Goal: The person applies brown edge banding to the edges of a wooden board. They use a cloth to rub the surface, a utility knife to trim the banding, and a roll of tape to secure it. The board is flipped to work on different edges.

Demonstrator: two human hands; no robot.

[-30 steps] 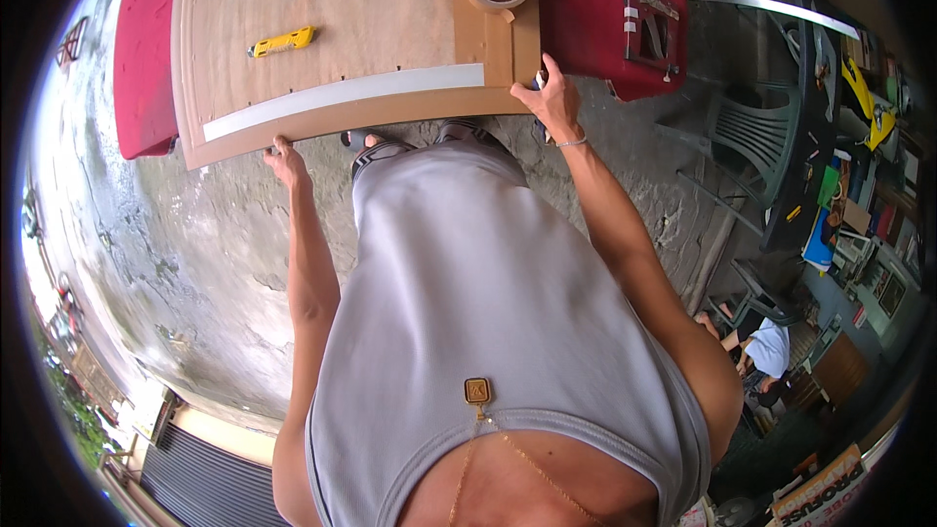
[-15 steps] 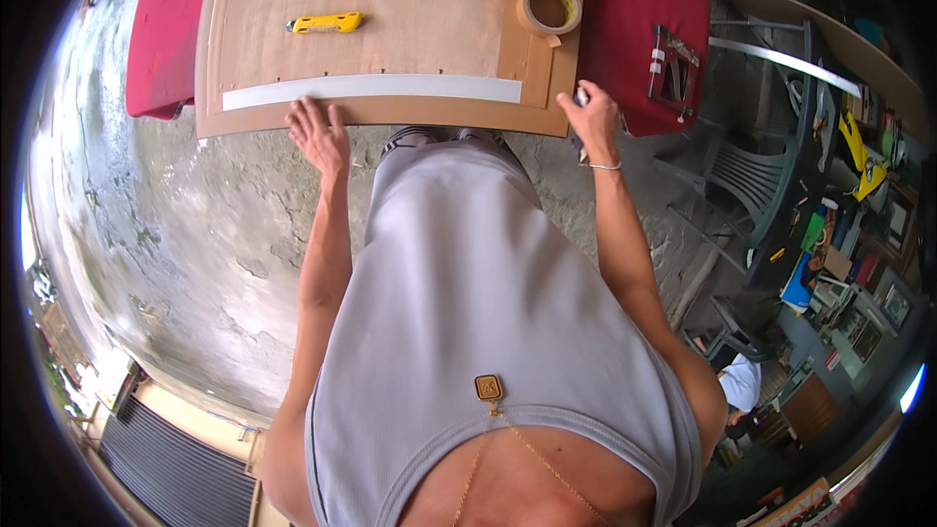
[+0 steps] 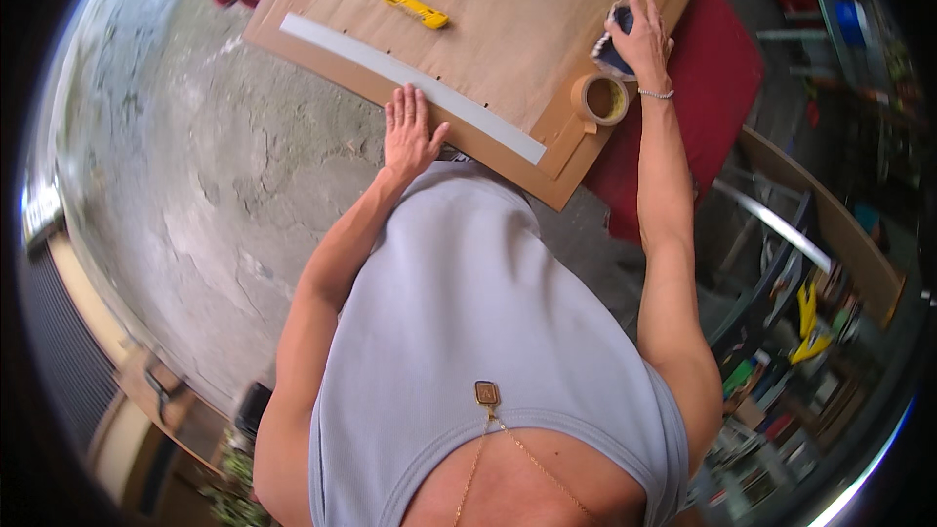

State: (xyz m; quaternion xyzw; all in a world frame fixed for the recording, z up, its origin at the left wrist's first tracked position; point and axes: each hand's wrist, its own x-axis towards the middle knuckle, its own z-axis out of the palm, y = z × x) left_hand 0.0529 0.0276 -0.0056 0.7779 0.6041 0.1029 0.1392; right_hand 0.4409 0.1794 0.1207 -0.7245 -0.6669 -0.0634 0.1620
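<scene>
A wooden panel (image 3: 508,29) with brown taped borders lies before me, a white strip (image 3: 342,51) running along its near edge. Flat on that border, fingers stretched, rests my left hand (image 3: 410,141), close beside the strip. My right hand (image 3: 644,47) is over the panel's right border, its fingers closed round a dark blue pad, perhaps a folded rag (image 3: 611,57), with a whitish rim; the palm hides part of it. Just below it sits a roll of brown tape (image 3: 580,98), a short end hanging loose. A yellow utility knife (image 3: 415,8) lies on the bare wood.
Red cloth (image 3: 717,88) covers the support under the panel and shows past its right side. Shelves and cluttered tools stand at the far right, with a curved brown board (image 3: 830,224) in front. Cracked concrete floor (image 3: 224,205) spreads to the left.
My view has turned, so the panel now appears slanted. The right hand has gone from the near right corner to beyond the tape roll. My left hand stays by the near edge.
</scene>
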